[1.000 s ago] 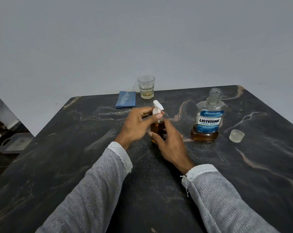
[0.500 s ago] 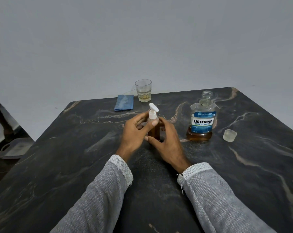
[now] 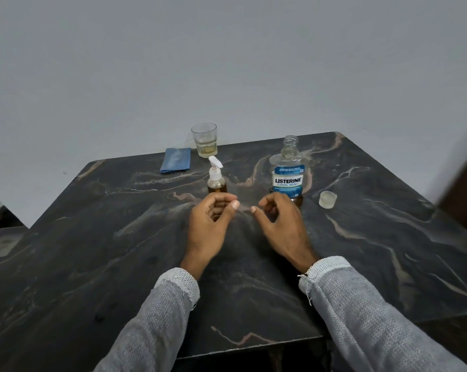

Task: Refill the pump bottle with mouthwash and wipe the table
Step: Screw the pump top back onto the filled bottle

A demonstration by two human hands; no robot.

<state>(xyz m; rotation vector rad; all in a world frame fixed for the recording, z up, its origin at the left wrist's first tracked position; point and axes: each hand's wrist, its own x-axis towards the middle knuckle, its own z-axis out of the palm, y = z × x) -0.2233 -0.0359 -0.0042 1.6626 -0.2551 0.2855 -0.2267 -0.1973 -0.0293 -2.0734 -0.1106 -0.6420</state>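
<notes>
Both hands have let go of the pump bottle (image 3: 216, 181) now, left hand (image 3: 210, 226) and right hand (image 3: 280, 224) hovering empty with fingers loosely curled. It stands upright on the table (image 3: 92, 251), just left of the uncapped mouthwash bottle (image 3: 288, 173).

- Our left hand (image 3: 209, 224) and right hand (image 3: 279, 224) hover empty, fingers loosely curled, over a dark marble table (image 3: 92, 251).
- Behind them stand the pump bottle (image 3: 216, 178) and an uncapped mouthwash bottle (image 3: 288, 173); its cap (image 3: 327, 199) lies alongside.
- Farther back sit a glass (image 3: 204, 139) and a blue cloth (image 3: 176, 160).
</notes>
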